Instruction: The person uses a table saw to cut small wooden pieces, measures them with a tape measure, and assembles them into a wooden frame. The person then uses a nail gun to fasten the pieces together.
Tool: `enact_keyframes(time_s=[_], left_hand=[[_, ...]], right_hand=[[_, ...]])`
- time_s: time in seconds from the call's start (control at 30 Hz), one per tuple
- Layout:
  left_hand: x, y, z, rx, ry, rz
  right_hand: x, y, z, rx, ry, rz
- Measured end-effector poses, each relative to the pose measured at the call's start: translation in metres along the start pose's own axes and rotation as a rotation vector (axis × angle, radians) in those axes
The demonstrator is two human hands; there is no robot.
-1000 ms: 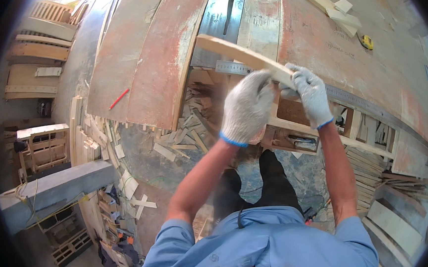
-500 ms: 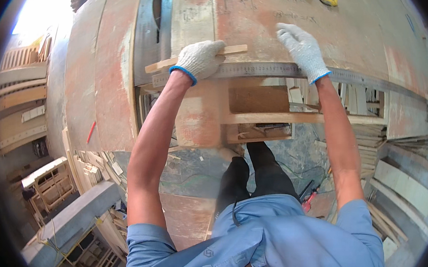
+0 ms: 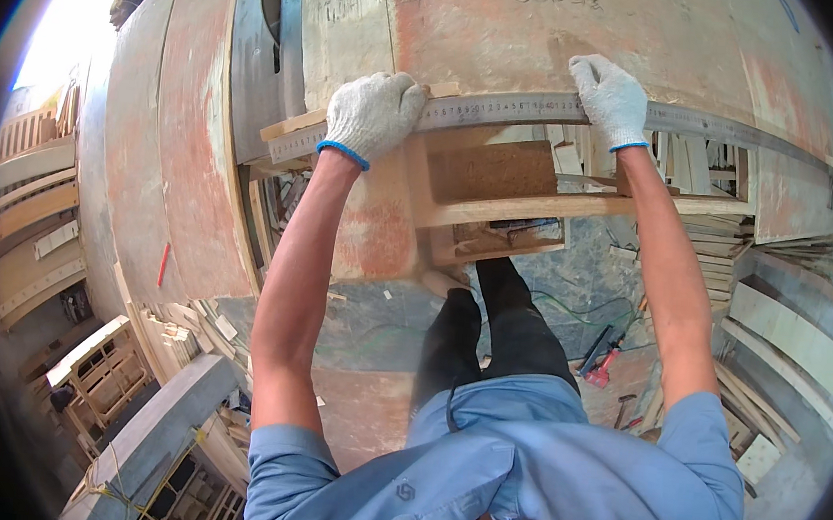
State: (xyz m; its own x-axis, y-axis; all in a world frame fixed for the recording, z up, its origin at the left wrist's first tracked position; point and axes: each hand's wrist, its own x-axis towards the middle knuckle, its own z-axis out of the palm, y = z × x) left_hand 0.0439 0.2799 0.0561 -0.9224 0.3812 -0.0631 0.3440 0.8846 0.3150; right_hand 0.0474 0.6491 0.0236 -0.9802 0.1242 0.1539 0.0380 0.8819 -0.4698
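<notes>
My gloved left hand (image 3: 372, 112) grips a narrow wooden strip (image 3: 287, 126), whose ends show on either side of it, lying along the long steel ruler bar (image 3: 490, 109) on the worktable (image 3: 481, 23). My gloved right hand (image 3: 606, 101) is farther right, at the bar's upper edge, fingers curled; what is inside them, if anything, is hidden. Left of the strip's far side, a metal plate with a dark slot (image 3: 271, 18) is set into the table top. A red pencil (image 3: 162, 263) lies on the left boards.
Below the bar are a wooden rail (image 3: 536, 203) and compartments of offcuts. Stacked wood (image 3: 27, 233) fills the left side, more boards (image 3: 787, 344) the lower right. A concrete ledge (image 3: 148, 434) stands lower left. A red tool (image 3: 600, 368) and green cord lie on the floor.
The strip, earlier raised in both hands, now lies along the ruler bar. My right hand let go of it, moved right, then curled its fingers at the bar. The view has shifted.
</notes>
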Motion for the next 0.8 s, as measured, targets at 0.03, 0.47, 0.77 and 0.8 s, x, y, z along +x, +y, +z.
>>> enact_keyframes(time_s=[0.03, 0.47, 0.77, 0.8], left_hand=[[-0.002, -0.001, 0.001, -0.010, 0.013, 0.002], [-0.006, -0.004, 0.002, 0.026, 0.120, -0.006], [-0.003, -0.003, 0.010, 0.023, 0.211, 0.056], [-0.004, -0.005, 0.011, 0.028, 0.228, 0.060]], right_hand=[[-0.001, -0.001, 0.000, 0.001, 0.000, -0.005], [-0.001, 0.002, 0.001, -0.006, 0.025, -0.025], [0.001, 0.000, -0.002, -0.037, 0.002, -0.013], [0.000, -0.004, -0.002, -0.026, -0.004, -0.009]])
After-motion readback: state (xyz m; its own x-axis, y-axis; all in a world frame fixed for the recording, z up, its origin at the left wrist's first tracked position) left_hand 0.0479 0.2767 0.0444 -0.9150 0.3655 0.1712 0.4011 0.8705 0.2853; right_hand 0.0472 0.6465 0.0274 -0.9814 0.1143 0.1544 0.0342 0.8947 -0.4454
